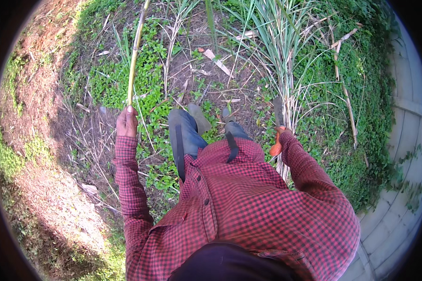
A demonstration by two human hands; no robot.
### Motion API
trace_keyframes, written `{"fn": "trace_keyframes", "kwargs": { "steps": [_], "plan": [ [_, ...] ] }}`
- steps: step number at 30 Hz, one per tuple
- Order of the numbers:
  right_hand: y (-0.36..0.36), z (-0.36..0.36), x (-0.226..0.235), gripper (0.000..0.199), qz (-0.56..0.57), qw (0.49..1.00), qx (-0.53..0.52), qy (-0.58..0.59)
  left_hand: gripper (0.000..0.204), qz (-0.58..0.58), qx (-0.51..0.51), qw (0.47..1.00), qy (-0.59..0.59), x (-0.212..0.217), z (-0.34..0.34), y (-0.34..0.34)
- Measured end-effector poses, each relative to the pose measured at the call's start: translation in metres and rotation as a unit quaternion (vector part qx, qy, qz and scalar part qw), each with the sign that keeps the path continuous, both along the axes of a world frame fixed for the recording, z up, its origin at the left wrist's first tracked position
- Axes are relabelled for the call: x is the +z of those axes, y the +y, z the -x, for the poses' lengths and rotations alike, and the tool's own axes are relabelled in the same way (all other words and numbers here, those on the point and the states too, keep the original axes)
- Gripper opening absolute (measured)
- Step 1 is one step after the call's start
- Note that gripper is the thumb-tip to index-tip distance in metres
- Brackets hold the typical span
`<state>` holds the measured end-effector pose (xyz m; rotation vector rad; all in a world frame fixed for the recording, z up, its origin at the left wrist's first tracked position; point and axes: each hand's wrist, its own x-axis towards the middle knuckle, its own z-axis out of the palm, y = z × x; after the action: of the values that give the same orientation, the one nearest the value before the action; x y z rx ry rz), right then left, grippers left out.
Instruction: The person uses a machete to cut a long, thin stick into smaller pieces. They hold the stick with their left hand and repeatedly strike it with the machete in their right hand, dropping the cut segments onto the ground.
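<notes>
Gripping cane in L hand, orange-handled blade in R hand; apparently steadying cane, next prob. needing to keep blade clear of legs.

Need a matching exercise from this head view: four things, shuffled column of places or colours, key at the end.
Things
1. Shirt
2. Stalk
3. Trousers
4. Handle

Places and colours
A. Orange, gripped in the right hand
B. Blue
C. Held by its lower end in the left hand
D. Red and dark check

Pairs: 1-D, 2-C, 3-B, 4-A
</notes>
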<state>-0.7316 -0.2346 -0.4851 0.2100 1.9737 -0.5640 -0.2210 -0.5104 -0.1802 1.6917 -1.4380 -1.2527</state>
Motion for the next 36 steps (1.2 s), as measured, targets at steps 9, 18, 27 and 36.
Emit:
{"fn": "trace_keyframes", "kwargs": {
  "steps": [9,18,27,36],
  "plan": [
    [0.093,-0.105,-0.004,0.021,-0.165,0.978,-0.103,-0.075,0.037,-0.079,-0.124,0.989,0.006,-0.031,-0.034,-0.156],
    [0.063,-0.246,0.060,0.030,-0.052,0.962,-0.267,-0.007,0.038,-0.095,-0.232,0.967,0.045,-0.082,-0.023,-0.197],
    [0.069,-0.345,0.056,0.042,-0.147,0.965,-0.189,0.107,0.038,-0.056,-0.376,0.924,0.048,-0.066,0.076,-0.228],
    [0.101,-0.355,0.037,0.058,-0.216,0.916,-0.334,0.061,0.037,0.072,-0.492,0.866,-0.049,-0.060,0.192,-0.166]
  ]
}}
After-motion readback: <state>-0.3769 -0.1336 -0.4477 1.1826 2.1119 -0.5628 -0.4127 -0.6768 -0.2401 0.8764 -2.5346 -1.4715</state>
